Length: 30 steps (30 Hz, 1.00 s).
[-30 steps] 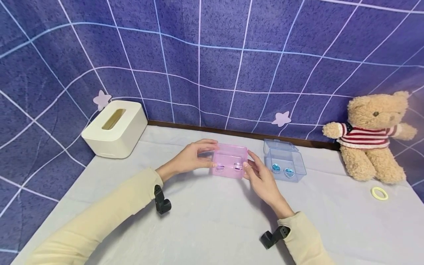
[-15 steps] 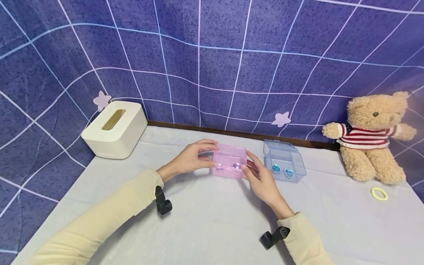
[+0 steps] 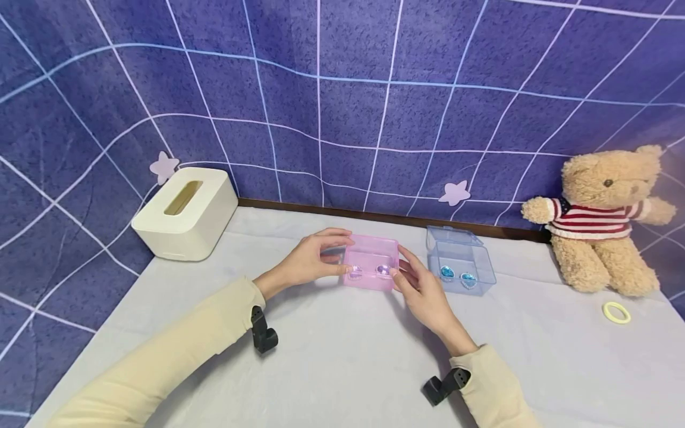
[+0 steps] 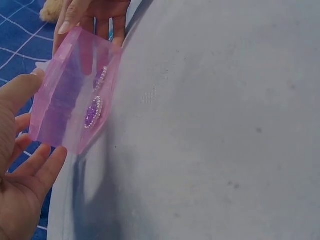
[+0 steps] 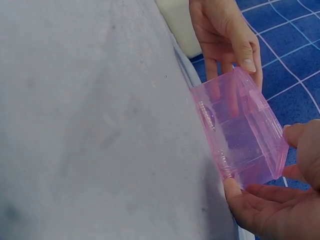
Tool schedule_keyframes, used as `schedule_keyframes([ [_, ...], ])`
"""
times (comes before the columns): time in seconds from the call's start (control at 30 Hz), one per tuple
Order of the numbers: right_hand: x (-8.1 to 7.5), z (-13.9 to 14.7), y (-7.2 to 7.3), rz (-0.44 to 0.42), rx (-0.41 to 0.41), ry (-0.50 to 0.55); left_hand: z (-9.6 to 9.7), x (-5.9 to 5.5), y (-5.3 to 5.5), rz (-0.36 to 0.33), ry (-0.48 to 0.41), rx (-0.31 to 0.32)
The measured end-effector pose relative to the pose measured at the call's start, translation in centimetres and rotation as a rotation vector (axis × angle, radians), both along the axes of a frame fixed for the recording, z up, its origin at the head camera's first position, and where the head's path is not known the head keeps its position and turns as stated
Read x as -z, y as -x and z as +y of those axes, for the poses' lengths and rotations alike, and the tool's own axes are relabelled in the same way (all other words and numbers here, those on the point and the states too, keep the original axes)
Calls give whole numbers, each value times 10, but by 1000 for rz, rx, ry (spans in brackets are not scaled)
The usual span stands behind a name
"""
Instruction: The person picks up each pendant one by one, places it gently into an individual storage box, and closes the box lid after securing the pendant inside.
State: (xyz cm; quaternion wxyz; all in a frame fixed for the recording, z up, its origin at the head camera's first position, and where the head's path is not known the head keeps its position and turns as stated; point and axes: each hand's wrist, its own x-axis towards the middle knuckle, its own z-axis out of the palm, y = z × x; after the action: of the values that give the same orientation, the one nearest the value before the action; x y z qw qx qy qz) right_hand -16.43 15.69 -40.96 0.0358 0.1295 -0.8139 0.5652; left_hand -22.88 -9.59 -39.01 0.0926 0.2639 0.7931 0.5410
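A small see-through pink box [image 3: 370, 249] is held between both hands, its lid down. Inside lie two purple gems [image 4: 94, 112] with beaded rims, near its front side. My left hand [image 3: 307, 261] grips the left end, thumb at the near corner and fingers behind. At the right end my right hand [image 3: 425, 291] grips it the same way, its thumb [image 5: 232, 190] on the near lower corner in the right wrist view. To the right of that hand stands a see-through blue box [image 3: 465, 252], lid raised at the back, with two blue gems [image 3: 447, 273] in it.
A white tissue box [image 3: 187, 217] stands at the back left of the cloth-covered table [image 3: 342, 368]. A teddy bear [image 3: 599, 220] sits at the back right, a pale yellow ring [image 3: 616, 312] before it. Behind hangs a blue gridded curtain [image 3: 342, 107].
The left thumb has straightened along the near left corner of the pink box, and the right thumb has slid slightly lower. The box stays almost in place; the head view has tilted slightly.
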Motion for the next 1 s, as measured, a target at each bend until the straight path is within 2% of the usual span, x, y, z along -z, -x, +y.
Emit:
schedule_keyframes([
  [0.13,1,3,-2,7,10,-5,4,2,1,7,13,11],
  [0.23,0,4,-2,-19,13,-8,5,-4,3,60,84,19],
  [0.33,-5,6,-3,-57,14,-33,10,-17,7,172,186,25],
  [0.43,-14,11,-6,-52,30,-102,23,-33,12,273,247,29],
  [0.5,-21,17,-10,-25,32,-141,36,-44,14,303,251,29],
  [0.57,-29,24,-13,12,22,-145,50,-55,17,303,247,26],
  [0.7,-45,41,-18,89,-12,-96,78,-74,24,251,223,-7],
  [0.77,-52,52,-20,136,-6,-74,92,-81,28,199,201,-27],
  [0.9,-62,77,-22,215,29,-35,119,-84,37,71,160,-20],
  [1.0,-64,94,-23,242,54,13,138,-81,43,-89,99,-8],
])
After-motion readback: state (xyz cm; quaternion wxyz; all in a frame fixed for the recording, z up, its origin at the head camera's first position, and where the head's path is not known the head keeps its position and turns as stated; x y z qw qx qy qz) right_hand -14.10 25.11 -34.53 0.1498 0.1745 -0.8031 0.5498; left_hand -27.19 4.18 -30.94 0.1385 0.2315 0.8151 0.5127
